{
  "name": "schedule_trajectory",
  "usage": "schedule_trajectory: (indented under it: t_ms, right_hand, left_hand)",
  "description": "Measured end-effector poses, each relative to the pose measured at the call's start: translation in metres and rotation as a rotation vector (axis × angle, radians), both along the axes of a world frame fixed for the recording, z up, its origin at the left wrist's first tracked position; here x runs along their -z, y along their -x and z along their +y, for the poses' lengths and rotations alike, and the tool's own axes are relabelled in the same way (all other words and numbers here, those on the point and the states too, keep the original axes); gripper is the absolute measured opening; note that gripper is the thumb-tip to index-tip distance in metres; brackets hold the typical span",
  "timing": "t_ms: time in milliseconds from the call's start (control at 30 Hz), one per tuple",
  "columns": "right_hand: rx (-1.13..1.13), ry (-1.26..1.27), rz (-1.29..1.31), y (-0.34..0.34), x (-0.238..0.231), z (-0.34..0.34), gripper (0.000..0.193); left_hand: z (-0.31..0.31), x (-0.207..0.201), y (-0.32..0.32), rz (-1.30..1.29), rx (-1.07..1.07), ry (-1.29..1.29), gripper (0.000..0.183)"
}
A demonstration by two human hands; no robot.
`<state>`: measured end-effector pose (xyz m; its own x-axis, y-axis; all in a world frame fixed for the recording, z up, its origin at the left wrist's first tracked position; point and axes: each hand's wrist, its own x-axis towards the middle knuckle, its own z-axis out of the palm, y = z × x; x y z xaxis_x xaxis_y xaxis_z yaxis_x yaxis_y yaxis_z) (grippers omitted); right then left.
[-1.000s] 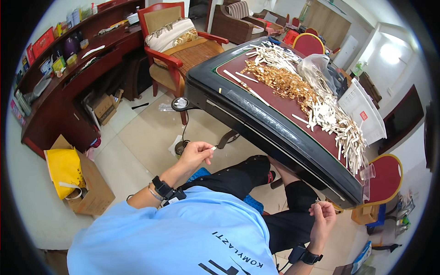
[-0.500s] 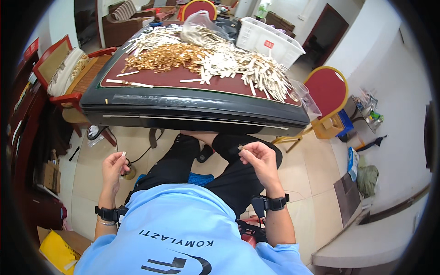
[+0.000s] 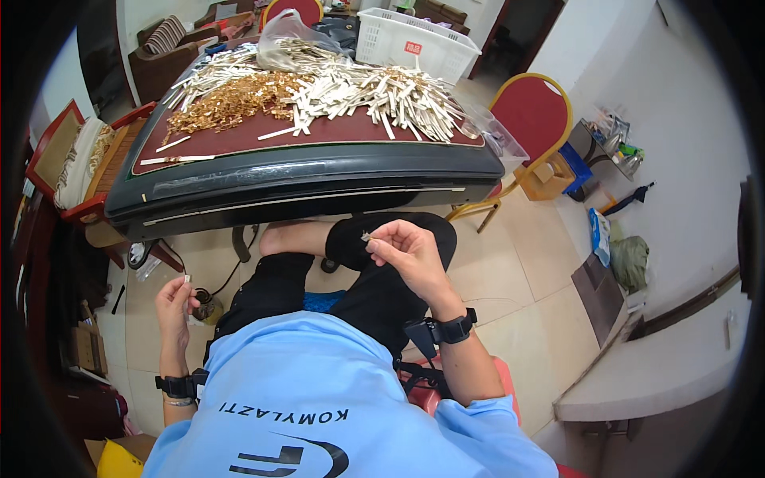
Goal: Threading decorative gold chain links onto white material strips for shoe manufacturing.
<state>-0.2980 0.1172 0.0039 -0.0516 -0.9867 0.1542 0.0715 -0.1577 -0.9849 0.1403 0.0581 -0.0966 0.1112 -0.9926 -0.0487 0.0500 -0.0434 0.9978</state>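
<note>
My left hand [image 3: 176,301] is closed in a pinch on a small pale piece [image 3: 187,279], held low beside my left knee. Above my right thigh, my right hand [image 3: 405,253] pinches a small greyish piece [image 3: 366,237] between thumb and fingertips. Both pieces are too small for me to tell their kind. Beyond my hands, the dark-edged table [image 3: 319,171] bears a heap of flat white strips [image 3: 406,99] and a pile of small gold-brown pieces [image 3: 231,102]. A few strips lie loose near its front edge, among them a white strip [image 3: 177,159] at the left.
A clear plastic bag [image 3: 288,40] lies on the strips, with a white plastic crate [image 3: 414,44] behind. At the right stand a red chair [image 3: 526,115] and a cardboard box [image 3: 548,179]. A wooden armchair [image 3: 84,159] flanks the table's left side.
My right hand has moved left and a little nearer the table, still pinching its piece. The whole view has shifted, so the table sits further left. The left hand still holds its piece.
</note>
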Motion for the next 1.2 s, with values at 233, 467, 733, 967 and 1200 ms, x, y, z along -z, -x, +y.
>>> schedule_trajectory:
  t_ms: [233, 467, 733, 967, 1200]
  right_hand:
    - [-0.162, -0.003, 0.034, -0.029, -0.011, -0.001, 0.010]
    - [-0.222, 0.036, 0.235, -0.061, -0.038, 0.003, 0.009]
    - [-0.353, 0.175, 0.495, -0.093, -0.051, -0.014, 0.011]
    - [-0.351, 0.261, 0.581, -0.123, -0.058, -0.041, 0.010]
    - [-0.358, 0.362, 0.556, -0.137, -0.060, -0.031, 0.013]
  left_hand:
    - [0.006, -0.027, 0.016, -0.095, 0.001, -0.007, 0.017]
    - [0.010, -0.080, 0.056, -0.134, 0.228, 0.074, 0.018]
    - [0.004, -0.091, 0.059, 0.010, 0.343, 0.127, 0.015]
    - [0.008, -0.097, 0.063, 0.025, 0.265, 0.096, 0.019]
    - [0.023, -0.126, 0.078, -0.059, 0.466, 0.201, 0.019]
